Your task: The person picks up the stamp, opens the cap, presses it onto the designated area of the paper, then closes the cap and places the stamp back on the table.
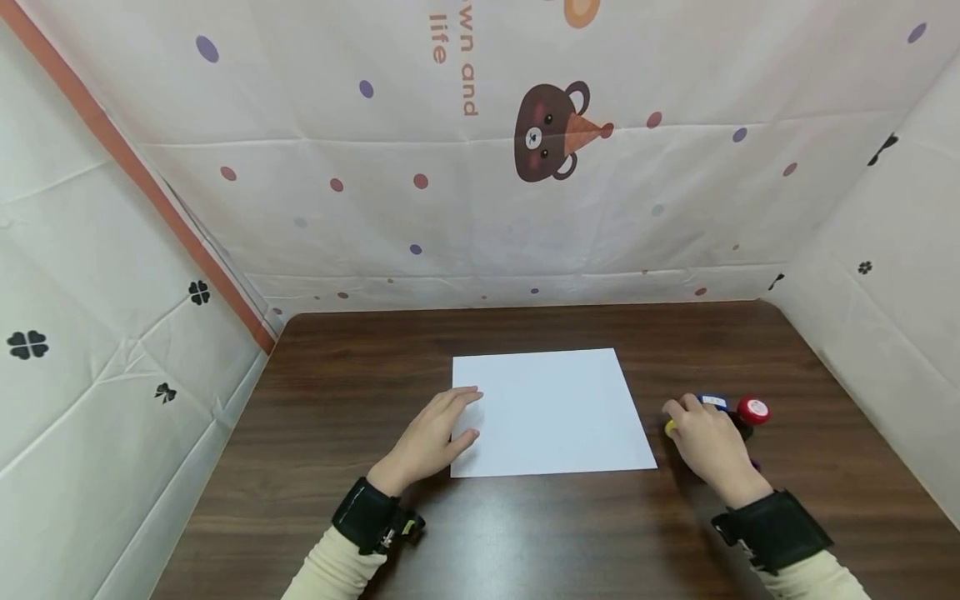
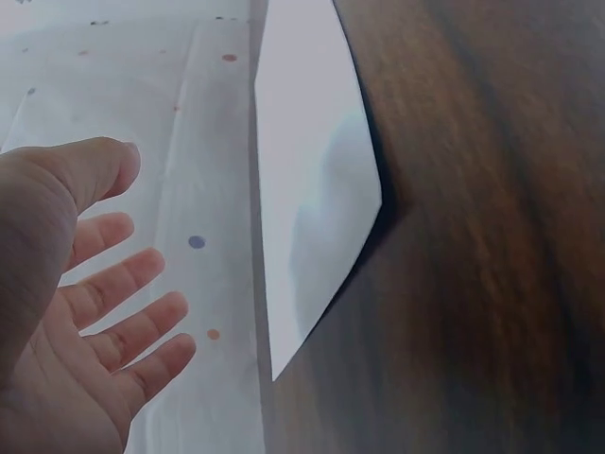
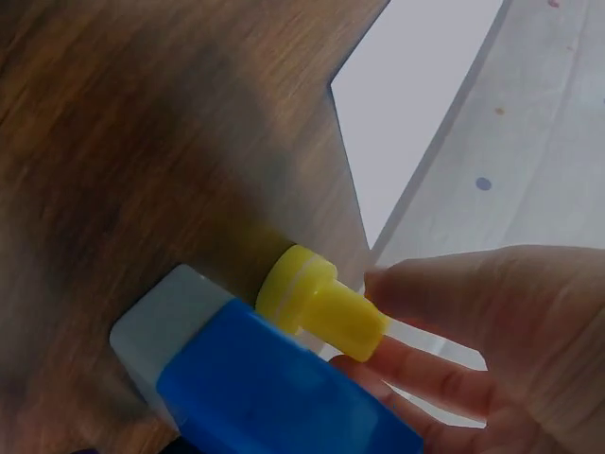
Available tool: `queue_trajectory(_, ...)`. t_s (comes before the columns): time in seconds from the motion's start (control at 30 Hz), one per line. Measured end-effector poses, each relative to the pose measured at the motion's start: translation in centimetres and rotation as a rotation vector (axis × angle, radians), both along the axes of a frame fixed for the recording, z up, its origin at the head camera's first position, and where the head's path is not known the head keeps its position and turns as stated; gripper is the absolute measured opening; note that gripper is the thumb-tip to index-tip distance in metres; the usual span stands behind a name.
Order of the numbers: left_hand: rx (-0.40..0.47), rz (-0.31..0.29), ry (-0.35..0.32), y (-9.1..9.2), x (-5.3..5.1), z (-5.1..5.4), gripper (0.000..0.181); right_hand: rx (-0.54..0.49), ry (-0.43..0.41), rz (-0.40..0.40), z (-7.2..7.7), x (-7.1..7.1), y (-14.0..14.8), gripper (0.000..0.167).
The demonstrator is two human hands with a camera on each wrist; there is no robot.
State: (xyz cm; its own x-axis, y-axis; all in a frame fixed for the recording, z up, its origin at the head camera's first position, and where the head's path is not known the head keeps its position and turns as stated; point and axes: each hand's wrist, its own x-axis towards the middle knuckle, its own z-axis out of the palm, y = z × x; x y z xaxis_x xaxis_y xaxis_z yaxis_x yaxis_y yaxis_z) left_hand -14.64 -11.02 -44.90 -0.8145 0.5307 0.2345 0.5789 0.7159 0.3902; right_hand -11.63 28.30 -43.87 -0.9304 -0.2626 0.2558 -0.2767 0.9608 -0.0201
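Note:
A white sheet of paper lies flat on the wooden table. My left hand is over its left edge, fingers spread and holding nothing; in the left wrist view the same hand shows loosely bent fingers. To the right of the sheet, my right hand is at a small yellow object. The right wrist view shows the thumb and fingers of this hand around the narrow end of the yellow piece, beside a blue block with a whitish end.
Just beyond my right hand are a blue item with a white label, a red round object and something black, partly hidden by the hand. Printed cloth walls stand behind the table and at both sides.

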Motion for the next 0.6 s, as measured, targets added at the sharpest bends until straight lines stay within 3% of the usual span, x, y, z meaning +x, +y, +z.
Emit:
queue_trajectory(0.3, 0.066, 0.010, -0.003, 0.1, 0.0, 0.2, 0.045, 0.013, -0.036, -0.017, -0.5, -0.5, 0.0, 0.026)
queue_trajectory(0.6, 0.160, 0.020, 0.027, 0.8, -0.1, 0.2, 0.042, -0.166, 0.055, 0.082, 0.1, -1.5, -2.4, 0.024)
